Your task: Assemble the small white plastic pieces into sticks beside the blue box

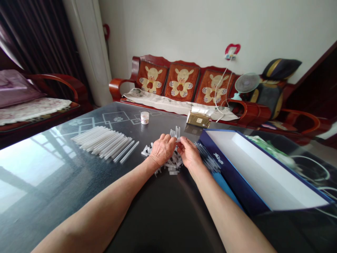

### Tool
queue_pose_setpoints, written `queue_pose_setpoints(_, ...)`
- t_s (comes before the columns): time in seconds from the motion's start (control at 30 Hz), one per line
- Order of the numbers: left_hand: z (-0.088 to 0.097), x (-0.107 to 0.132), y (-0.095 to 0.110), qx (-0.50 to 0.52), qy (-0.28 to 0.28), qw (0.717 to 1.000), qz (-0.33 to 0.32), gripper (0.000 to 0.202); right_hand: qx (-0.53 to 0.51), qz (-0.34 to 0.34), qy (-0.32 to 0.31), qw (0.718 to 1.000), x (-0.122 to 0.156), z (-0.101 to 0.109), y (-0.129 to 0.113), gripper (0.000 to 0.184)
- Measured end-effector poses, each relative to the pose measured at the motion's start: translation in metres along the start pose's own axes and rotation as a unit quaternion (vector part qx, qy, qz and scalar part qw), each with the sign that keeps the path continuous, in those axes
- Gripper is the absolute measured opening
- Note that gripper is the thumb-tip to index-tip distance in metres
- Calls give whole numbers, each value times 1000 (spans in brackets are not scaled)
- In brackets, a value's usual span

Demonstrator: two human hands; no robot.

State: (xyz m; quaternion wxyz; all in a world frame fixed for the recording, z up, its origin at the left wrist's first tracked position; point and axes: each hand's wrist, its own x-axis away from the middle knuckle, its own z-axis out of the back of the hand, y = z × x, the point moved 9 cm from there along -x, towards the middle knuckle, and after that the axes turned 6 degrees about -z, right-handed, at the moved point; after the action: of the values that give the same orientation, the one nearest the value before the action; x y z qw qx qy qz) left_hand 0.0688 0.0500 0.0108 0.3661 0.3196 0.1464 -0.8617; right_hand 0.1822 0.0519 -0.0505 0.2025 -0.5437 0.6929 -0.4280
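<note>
My left hand (pixel 163 149) is closed, knuckles up, its fingertips pressed together close to those of my right hand. My right hand (pixel 189 151) is pinched on a small whitish piece (pixel 178 140) between the two hands. What my left fingers hold, if anything, is hidden behind the knuckles. Just beyond the fingertips several short translucent tubes (pixel 176 131) point away from me; I cannot tell whether they are held or lying down. Under and around both hands spreads a pile of small white plastic pieces (pixel 173 168), some with dark ends.
Left of the hands lies a row of long white tubes (pixel 105 142) on the dark glossy table (pixel 86 189). Thin dark sticks (pixel 209 158) lie beside a blue open box (pixel 252 165) at right. Farther back stand a small round tub (pixel 144 118) and a tissue pack (pixel 198 118).
</note>
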Motion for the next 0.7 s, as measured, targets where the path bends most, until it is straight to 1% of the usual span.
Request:
queue_pose_setpoints(0.1, 0, 0, -3, 3, 5, 1000, 20, 29, -7, 6, 20, 1000, 0, 1, -2, 29)
queue_pose_setpoints(0.2, -1, -1, -4, 36, -1, 999, 16, 32, -3, 22, 26, 999, 0, 2, -7, 28)
queue_pose_setpoints(0.3, -3, -5, -5, 117, -15, 993, 13, 35, 9, 40, 8, 999, -2, 2, -12, 30)
queue_pose_setpoints(0.37, -6, -7, -10, 201, -29, 979, 34, 37, 20, 48, -11, 999, -4, 3, -15, 33)
queue_pose_setpoints(0.4, -10, -8, -13, 252, -43, 966, 50, 38, 28, 53, -22, 998, -5, 3, -17, 34)
queue_pose_setpoints(0.43, -15, -8, -16, 307, -64, 947, 72, 40, 38, 58, -34, 997, -5, 2, -18, 34)
queue_pose_setpoints(0.47, -22, -7, -18, 367, -89, 921, 95, 42, 47, 63, -50, 996, -5, 0, -20, 35)
queue_pose_setpoints(0.53, -34, -5, -18, 482, -141, 854, 137, 45, 59, 72, -82, 992, -4, -5, -22, 35)
queue_pose_setpoints(0.57, -38, -4, -17, 521, -156, 825, 153, 47, 60, 76, -96, 991, -4, -8, -23, 35)
queue_pose_setpoints(0.6, -39, -3, -16, 537, -160, 812, 162, 47, 57, 79, -105, 990, -3, -10, -24, 35)
queue_pose_setpoints(0.63, -38, -4, -17, 526, -150, 821, 164, 46, 48, 82, -107, 990, -3, -11, -24, 36)
queue_pose_setpoints(0.67, -34, -5, -19, 489, -129, 848, 161, 42, 36, 81, -104, 991, -3, -10, -24, 37)
queue_pose_setpoints(0.7, -29, -6, -22, 431, -100, 883, 155, 37, 23, 76, -98, 992, -4, -9, -23, 38)
